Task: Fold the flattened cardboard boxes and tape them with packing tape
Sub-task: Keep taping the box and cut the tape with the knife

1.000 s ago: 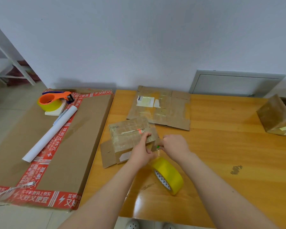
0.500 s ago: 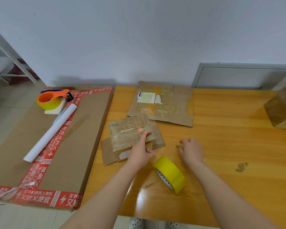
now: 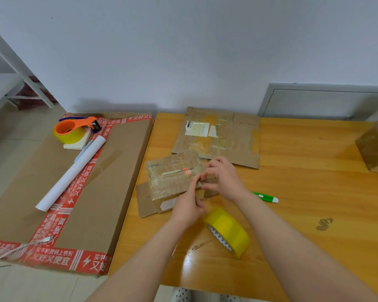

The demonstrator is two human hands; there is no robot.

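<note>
A glossy orange-yellow wooden surface (image 3: 314,182) stands before me, against a wall. Near its left edge lies a small box (image 3: 172,179), wrapped in clear tape, with loose flaps spread flat. Just behind it lies a flat cardboard sheet (image 3: 227,136) bearing a white label. Nearer me, a yellow tape roll (image 3: 229,232) rests tilted on its rim. A green pen (image 3: 265,197) lies to its right. A second box (image 3: 375,147) sits at the far right. A dark stain (image 3: 324,224) marks the wood.

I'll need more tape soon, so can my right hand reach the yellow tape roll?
Probably yes: the yellow tape roll stands on the table close to the right hand, nothing between them, though that hand pinches the small box.
</note>
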